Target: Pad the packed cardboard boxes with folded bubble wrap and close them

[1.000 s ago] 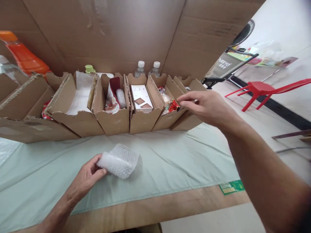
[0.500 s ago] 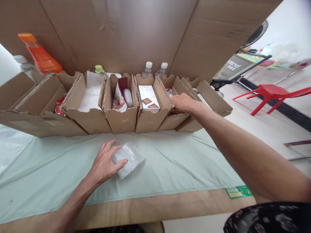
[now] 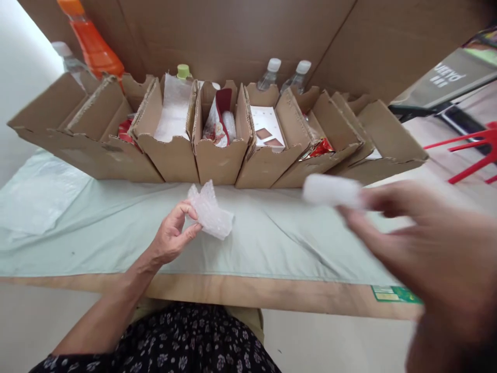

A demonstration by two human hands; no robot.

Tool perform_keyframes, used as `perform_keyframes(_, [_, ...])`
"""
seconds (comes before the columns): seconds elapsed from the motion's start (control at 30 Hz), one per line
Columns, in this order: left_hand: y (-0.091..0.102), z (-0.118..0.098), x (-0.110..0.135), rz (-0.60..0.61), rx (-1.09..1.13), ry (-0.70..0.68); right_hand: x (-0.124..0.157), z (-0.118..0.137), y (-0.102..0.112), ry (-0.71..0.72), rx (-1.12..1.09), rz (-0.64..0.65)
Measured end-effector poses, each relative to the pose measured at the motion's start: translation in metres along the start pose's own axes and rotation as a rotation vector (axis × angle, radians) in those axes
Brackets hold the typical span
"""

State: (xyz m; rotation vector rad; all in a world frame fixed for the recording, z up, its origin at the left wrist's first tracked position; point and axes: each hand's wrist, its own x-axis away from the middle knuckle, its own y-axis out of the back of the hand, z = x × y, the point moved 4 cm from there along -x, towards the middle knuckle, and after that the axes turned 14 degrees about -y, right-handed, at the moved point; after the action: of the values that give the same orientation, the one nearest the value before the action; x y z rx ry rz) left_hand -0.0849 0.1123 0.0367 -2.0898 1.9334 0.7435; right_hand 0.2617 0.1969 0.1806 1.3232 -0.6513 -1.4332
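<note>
Between the thumb and fingers of my left hand (image 3: 174, 234) is a crumpled clear bubble-wrap piece (image 3: 213, 213), lifted just over the green cloth (image 3: 256, 243). My right hand (image 3: 411, 228), smeared by motion, pinches a small white oblong object (image 3: 332, 190) by its right end. That object is too blurred for its kind to show. It hangs above the cloth, in front of the right-hand cardboard bins. Nearest to it, a cardboard bin (image 3: 295, 168) holds a shiny red packet (image 3: 320, 148).
Several cardboard bins stand in a row, one with a white box (image 3: 267, 124), another with a white foam sheet (image 3: 171, 109). Behind them are an orange bottle (image 3: 97, 46), clear bottles (image 3: 297, 75) and a tall cardboard panel (image 3: 233, 36). Clear plastic (image 3: 39, 191) lies left.
My right hand has come out of a bin on the right with the white object and moved nearer. My left hand has closed on the bubble wrap. The view has shifted.
</note>
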Motion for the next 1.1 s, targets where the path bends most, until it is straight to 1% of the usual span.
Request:
perform_keyframes(0.07, [0.009,0.003,0.008,0.024,0.066,0.001,0.02,0.039,-0.045,0.187,-0.063,0.101])
perform_keyframes(0.13, [0.024,0.006,0.021,0.044,0.119,0.042,0.036,0.065,-0.091,0.277,-0.067,0.319])
perform_keyframes(0.17, [0.033,0.007,0.03,0.038,0.153,0.069,0.043,0.072,-0.108,0.3,-0.081,0.413])
perform_keyframes(0.2, [0.043,0.007,0.039,0.018,0.189,0.096,0.049,0.075,-0.121,0.313,-0.112,0.494])
perform_keyframes(0.23, [0.053,0.006,0.047,-0.015,0.212,0.122,0.054,0.076,-0.129,0.326,-0.159,0.548])
perform_keyframes(0.27, [0.062,0.005,0.054,-0.058,0.2,0.15,0.058,0.075,-0.134,0.341,-0.213,0.578])
perform_keyframes(0.3, [0.069,0.002,0.06,-0.093,0.137,0.186,0.062,0.073,-0.137,0.358,-0.266,0.586])
perform_keyframes(0.37, [0.075,-0.004,0.067,-0.106,-0.113,0.279,0.065,0.069,-0.138,0.383,-0.346,0.562])
perform_keyframes(0.4, [0.073,-0.007,0.067,-0.082,-0.265,0.325,0.066,0.067,-0.138,0.376,-0.374,0.539])
perform_keyframes(0.47, [0.058,-0.011,0.063,0.038,-0.512,0.388,0.063,0.065,-0.136,0.322,-0.434,0.499])
perform_keyframes(0.53, [0.036,-0.011,0.056,0.192,-0.645,0.392,0.057,0.065,-0.133,0.231,-0.509,0.478])
perform_keyframes(0.6, [0.017,-0.008,0.051,0.304,-0.713,0.364,0.052,0.069,-0.129,0.134,-0.581,0.47])
perform_keyframes(0.63, [0.012,-0.007,0.05,0.325,-0.723,0.348,0.051,0.073,-0.128,0.09,-0.614,0.476])
perform_keyframes(0.7, [0.007,-0.007,0.049,0.307,-0.695,0.299,0.051,0.087,-0.133,0.019,-0.67,0.521])
perform_keyframes(0.77, [0.008,-0.01,0.048,0.265,-0.628,0.223,0.056,0.106,-0.143,-0.012,-0.73,0.623])
perform_keyframes(0.83, [0.009,-0.013,0.047,0.23,-0.599,0.143,0.057,0.125,-0.153,0.006,-0.794,0.762])
perform_keyframes(0.87, [0.009,-0.014,0.047,0.221,-0.614,0.114,0.054,0.13,-0.154,0.022,-0.825,0.808])
perform_keyframes(0.9, [0.007,-0.013,0.047,0.222,-0.644,0.094,0.047,0.132,-0.15,0.038,-0.848,0.821])
perform_keyframes(0.93, [0.004,-0.01,0.048,0.235,-0.684,0.076,0.036,0.128,-0.143,0.049,-0.854,0.789])
perform_keyframes(0.97, [0.0,-0.007,0.049,0.256,-0.724,0.057,0.02,0.121,-0.131,0.053,-0.838,0.708])
perform_keyframes(1.0, [-0.005,-0.002,0.05,0.282,-0.759,0.039,0.001,0.111,-0.116,0.051,-0.795,0.592])
perform_keyframes(1.07, [-0.013,0.009,0.053,0.329,-0.803,0.002,-0.043,0.089,-0.084,0.051,-0.626,0.332])
perform_keyframes(1.1, [-0.016,0.014,0.055,0.339,-0.816,-0.011,-0.066,0.082,-0.07,0.065,-0.51,0.251])
